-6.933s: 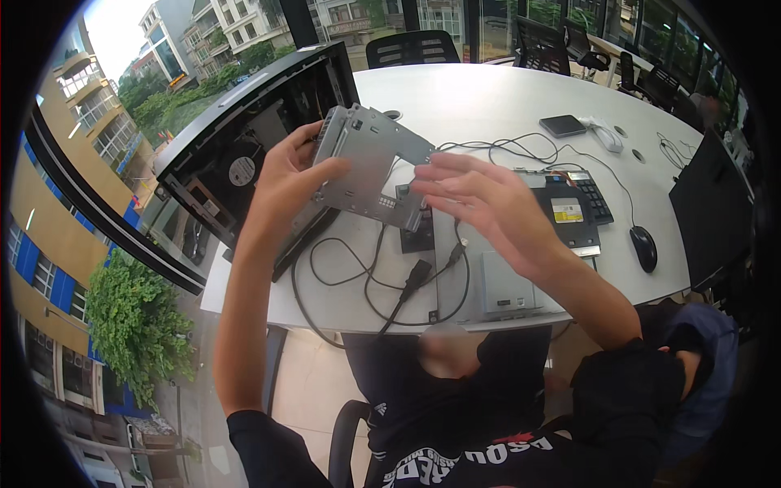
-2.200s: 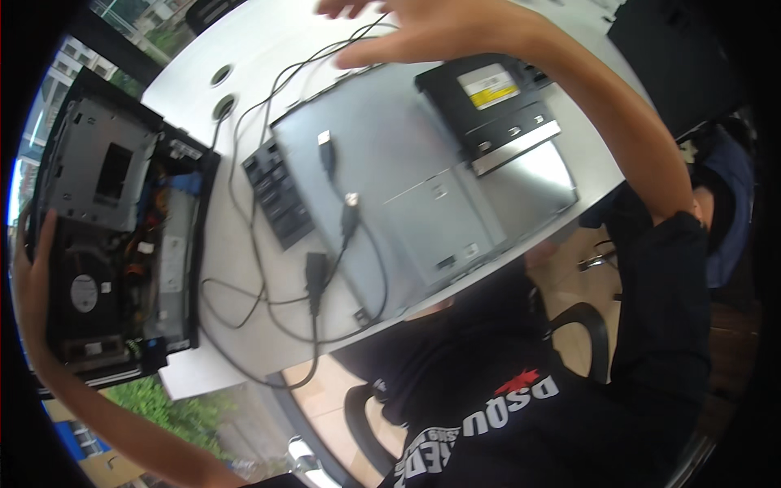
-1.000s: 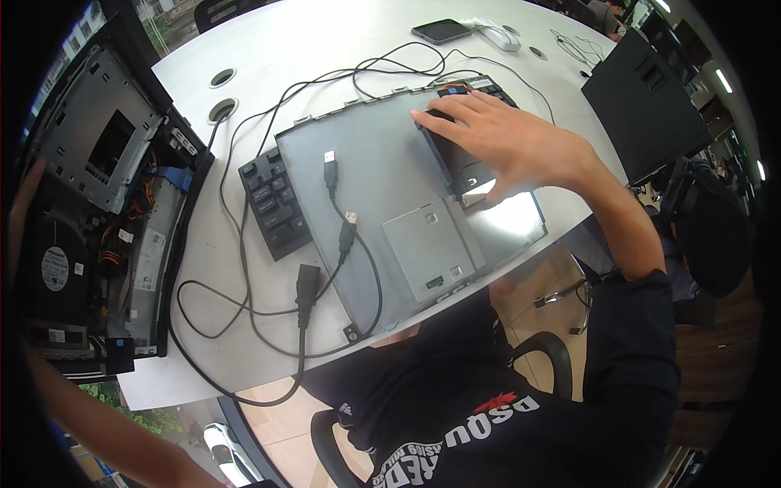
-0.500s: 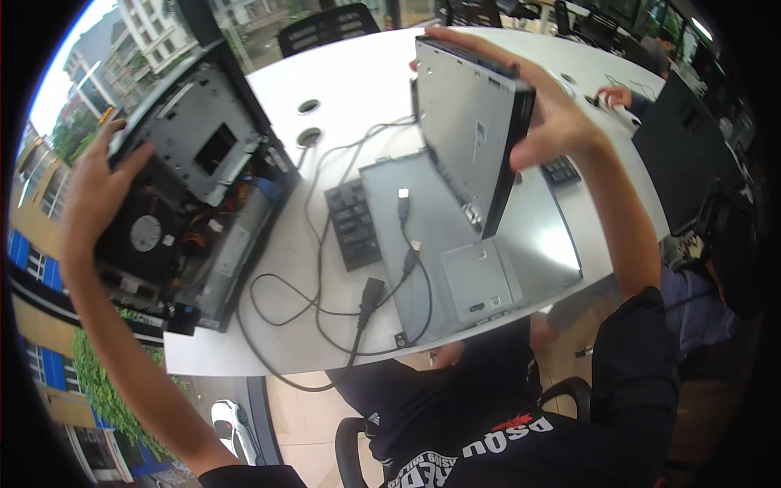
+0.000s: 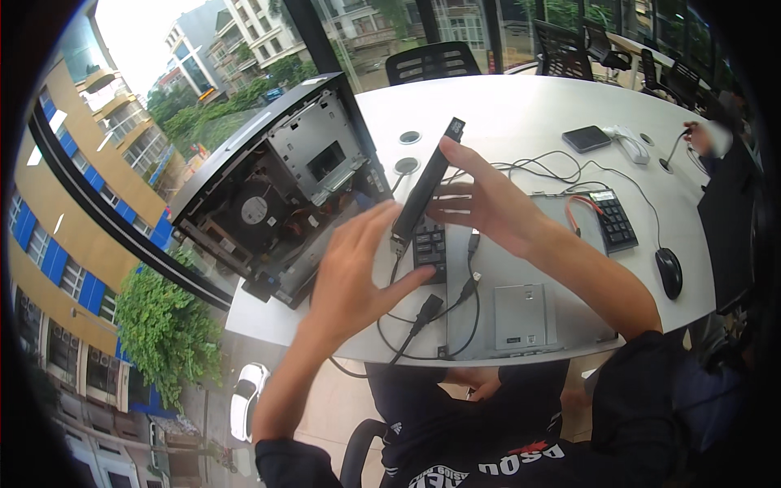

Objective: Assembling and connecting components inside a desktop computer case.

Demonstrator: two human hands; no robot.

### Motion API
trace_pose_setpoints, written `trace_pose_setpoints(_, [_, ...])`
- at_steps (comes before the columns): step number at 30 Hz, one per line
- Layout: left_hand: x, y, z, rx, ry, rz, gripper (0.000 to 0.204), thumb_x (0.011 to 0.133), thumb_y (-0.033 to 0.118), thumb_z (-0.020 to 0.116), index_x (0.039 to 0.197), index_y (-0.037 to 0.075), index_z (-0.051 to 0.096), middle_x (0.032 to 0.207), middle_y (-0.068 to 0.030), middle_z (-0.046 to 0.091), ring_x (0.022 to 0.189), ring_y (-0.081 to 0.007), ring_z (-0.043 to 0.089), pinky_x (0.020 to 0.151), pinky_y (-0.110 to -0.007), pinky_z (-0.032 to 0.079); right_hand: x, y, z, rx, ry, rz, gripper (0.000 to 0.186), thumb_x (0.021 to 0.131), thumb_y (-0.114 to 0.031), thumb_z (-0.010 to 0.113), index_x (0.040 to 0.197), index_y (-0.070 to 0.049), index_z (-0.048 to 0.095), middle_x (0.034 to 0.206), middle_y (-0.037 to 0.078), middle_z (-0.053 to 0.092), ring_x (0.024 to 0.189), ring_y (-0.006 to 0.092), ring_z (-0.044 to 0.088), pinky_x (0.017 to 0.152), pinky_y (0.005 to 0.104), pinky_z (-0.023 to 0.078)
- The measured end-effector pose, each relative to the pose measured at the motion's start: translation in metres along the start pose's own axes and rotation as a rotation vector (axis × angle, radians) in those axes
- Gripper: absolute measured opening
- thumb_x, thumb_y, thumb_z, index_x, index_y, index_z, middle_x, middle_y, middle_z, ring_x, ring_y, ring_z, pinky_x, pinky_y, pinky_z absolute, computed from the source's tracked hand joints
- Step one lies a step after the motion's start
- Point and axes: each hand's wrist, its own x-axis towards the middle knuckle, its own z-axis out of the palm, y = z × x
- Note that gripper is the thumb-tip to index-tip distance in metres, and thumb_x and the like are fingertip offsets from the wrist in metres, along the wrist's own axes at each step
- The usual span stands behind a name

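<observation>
An opened black desktop computer case (image 5: pixel 244 146) stands tilted at the left of the table, its fan, wires and metal drive cage exposed. My right hand (image 5: pixel 496 199) grips a flat black-edged computer panel (image 5: pixel 425 185), thumb on its upper end and fingers round its far side. The panel shows nearly edge-on, beside the case. My left hand (image 5: pixel 350 268) has its fingers spread near the panel's lower end, between it and the case; I cannot tell whether the fingertips touch it. Below lie a black keypad (image 5: pixel 431 248) and a grey metal cover (image 5: pixel 476 317).
Black cables with a plug (image 5: pixel 427 309) loop over the white table (image 5: pixel 504 102). A second keypad (image 5: pixel 616 224), red cable (image 5: pixel 579 207), mouse (image 5: pixel 669 272) and dark flat box (image 5: pixel 587 138) lie to the right. Another person's hand (image 5: pixel 700 138) shows by a monitor (image 5: pixel 728 220).
My left hand has left the case and come right, close to the panel. The right hand has turned the panel from face-on to edge-on. The view has shifted, showing more table at right.
</observation>
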Motion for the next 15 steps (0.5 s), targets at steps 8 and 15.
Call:
trace_pose_setpoints(8, [0.003,-0.029,-0.026,-0.597,0.198,-0.431,0.021,0.092,0.008,0.078,0.108,-0.004,0.072,0.089,-0.0018,0.073,0.08,-0.0044,0.062,0.071,-0.022,0.05,-0.013,-0.021,-0.024,-0.518,-0.152,0.111,0.082,0.096,-0.053,0.065,0.152,0.003,0.041,0.129,0.028,0.065,0.107,0.0316,0.073,0.091,0.0383,0.059])
trace_pose_setpoints(15, [0.004,-0.045,-0.062,-0.424,0.145,-0.569,0.034,0.093,0.009,0.077,0.119,-0.01,0.067,0.104,-0.0077,0.073,0.093,-0.0096,0.066,0.082,-0.024,0.054,-0.032,-0.05,-0.031,-0.883,-0.138,-0.263,0.066,0.095,-0.034,0.073,0.145,0.002,0.05,0.121,0.022,0.072,0.101,0.0258,0.073,0.084,0.0326,0.059])
